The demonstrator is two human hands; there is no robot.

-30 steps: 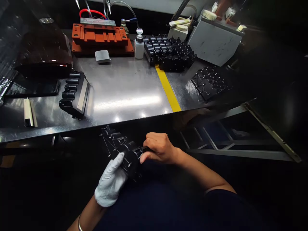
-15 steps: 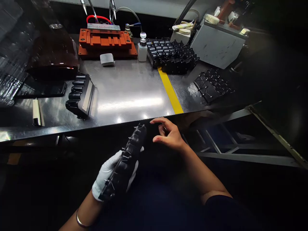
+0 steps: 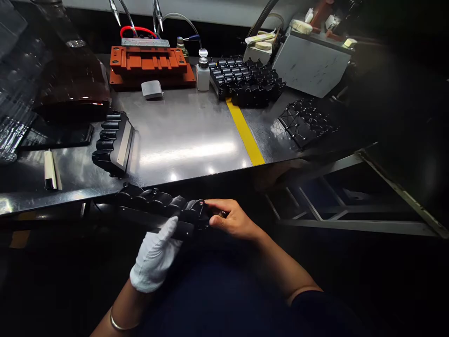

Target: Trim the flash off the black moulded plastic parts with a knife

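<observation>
one black ribbed moulded plastic part (image 3: 161, 208) is in the person's two hands, just below the front edge of the steel workbench (image 3: 182, 126) and close to it. its long axis runs almost level across the view, dipping slightly toward the right, with its row of rounded lobes facing up and away from the person.

the right hand (image 3: 233, 220), bare, is half closed, with thumb and fingers pinching the part's right end. the left hand (image 3: 154, 255), in a white fabric glove, is closed against the near side of the part around its middle, with the gloved fingertips pressed on it. a thin bangle (image 3: 117, 323) circles the left wrist.

on the bench are one similar black part (image 3: 114, 145), lying on its side, one tight group of many black parts (image 3: 245, 82), too packed to count, and one flat black lattice part (image 3: 307, 122). there are also one orange-red fixture (image 3: 147, 65), one dispensing bottle (image 3: 202, 70), one grey pad (image 3: 152, 90) and one yellow tape strip (image 3: 243, 131).
</observation>
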